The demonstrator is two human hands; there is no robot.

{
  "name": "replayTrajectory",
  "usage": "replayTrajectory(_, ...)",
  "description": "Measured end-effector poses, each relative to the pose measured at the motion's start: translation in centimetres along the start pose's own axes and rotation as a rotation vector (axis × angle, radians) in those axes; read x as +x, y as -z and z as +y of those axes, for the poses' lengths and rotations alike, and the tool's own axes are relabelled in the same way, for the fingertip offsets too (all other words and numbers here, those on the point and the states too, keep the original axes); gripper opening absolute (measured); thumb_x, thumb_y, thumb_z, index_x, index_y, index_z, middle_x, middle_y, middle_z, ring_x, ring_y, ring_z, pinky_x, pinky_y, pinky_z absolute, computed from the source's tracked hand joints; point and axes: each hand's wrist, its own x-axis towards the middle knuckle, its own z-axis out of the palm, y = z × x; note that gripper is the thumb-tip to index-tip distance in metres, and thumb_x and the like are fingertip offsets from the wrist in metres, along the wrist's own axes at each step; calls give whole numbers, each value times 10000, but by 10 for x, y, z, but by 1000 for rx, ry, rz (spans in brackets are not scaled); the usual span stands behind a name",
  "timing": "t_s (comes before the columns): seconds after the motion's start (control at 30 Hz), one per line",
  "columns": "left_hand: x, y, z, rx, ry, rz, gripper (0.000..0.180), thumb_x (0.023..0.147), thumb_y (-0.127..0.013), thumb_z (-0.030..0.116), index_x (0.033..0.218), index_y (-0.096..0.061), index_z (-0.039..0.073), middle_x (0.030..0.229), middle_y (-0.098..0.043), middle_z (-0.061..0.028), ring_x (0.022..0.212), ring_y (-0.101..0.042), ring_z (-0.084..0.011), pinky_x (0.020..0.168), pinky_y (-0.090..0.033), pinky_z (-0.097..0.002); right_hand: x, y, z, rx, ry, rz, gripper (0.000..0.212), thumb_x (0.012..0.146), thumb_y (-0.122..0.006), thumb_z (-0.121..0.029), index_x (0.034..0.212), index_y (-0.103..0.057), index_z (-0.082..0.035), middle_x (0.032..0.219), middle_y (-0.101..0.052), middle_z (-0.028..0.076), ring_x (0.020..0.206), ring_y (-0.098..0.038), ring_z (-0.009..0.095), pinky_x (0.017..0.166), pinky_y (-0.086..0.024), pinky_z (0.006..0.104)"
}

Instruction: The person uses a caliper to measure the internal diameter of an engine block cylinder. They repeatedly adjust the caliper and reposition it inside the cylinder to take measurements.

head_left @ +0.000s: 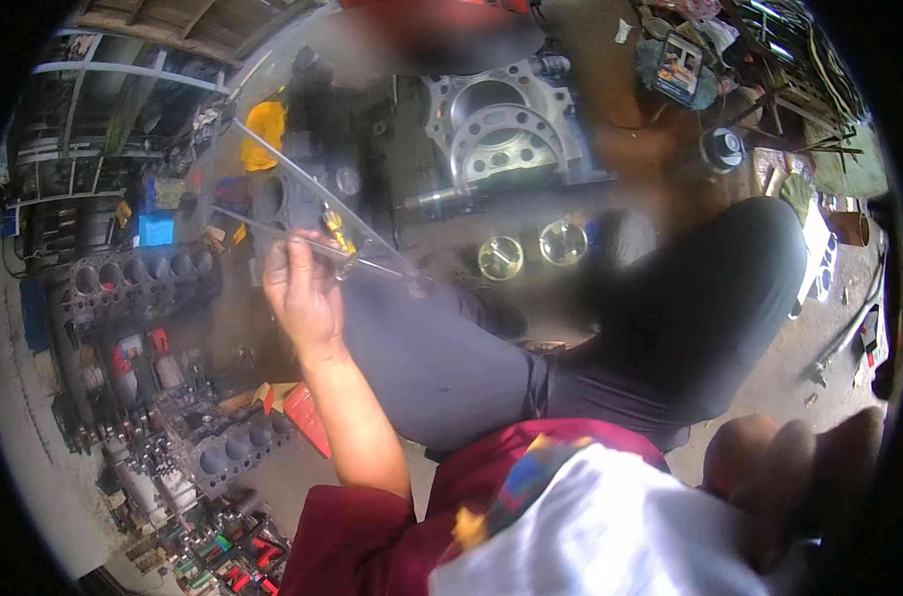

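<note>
My left hand is raised over my left thigh, its fingers closed around a thin metal rod. A second bar meets this rod near my knee, so the two form a narrow angle. A small yellow piece sits beside my fingertips; how it is attached I cannot tell. At the lower right, very close and blurred, is my right hand; whether it holds anything is unclear. Ahead of my legs lie two round pistons and a large metal engine casting with a wide round opening.
On the left stand a cylinder block, another engine casting and scattered tools. A yellow cloth and a blue box are beyond. At the right are a round metal can and piled scrap.
</note>
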Motion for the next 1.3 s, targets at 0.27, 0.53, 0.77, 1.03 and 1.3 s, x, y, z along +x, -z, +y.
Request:
replayTrajectory(0.27,0,-5,1,73,-3,2,191,1023,-596,234,987,-627,49,903,-656,-55,801,-642,-151,697,-515,-287,2,0,9,10,5,-2,362,952,-601,-197,1241,-546,13,1073,-590,141,947,-557,241,860,-470,362)
replayTrajectory(0.53,-1,-1,1,47,-38,17,195,1039,-562,190,999,-626,10,905,-646,-83,796,-653,-179,748,-557,-331,3,1,9,33,4,-19,391,951,-594,-208,1266,-537,17,1109,-591,147,982,-566,244,887,-472,364)
replayTrajectory(0.77,-4,-5,4,71,1,-39,196,1031,-582,224,999,-622,35,919,-641,-69,818,-627,-155,745,-530,-311,3,8,4,17,20,-45,417,950,-587,-218,1288,-530,20,1141,-593,153,1012,-574,247,911,-474,366)
replayTrajectory(1.03,0,-1,1,22,-34,-34,164,1032,-577,186,1022,-639,35,972,-661,-69,843,-637,-168,765,-529,-317,-7,18,-19,15,52,-95,446,949,-580,-229,1313,-521,23,1177,-594,160,1046,-584,250,939,-476,367)
replayTrajectory(1.3,5,-1,-2,70,-48,-17,184,1037,-568,196,995,-623,25,896,-638,-59,801,-639,-156,748,-557,-333,6,12,9,-11,53,-23,476,949,-573,-241,1338,-512,26,1213,-596,166,1081,-593,254,967,-479,369)
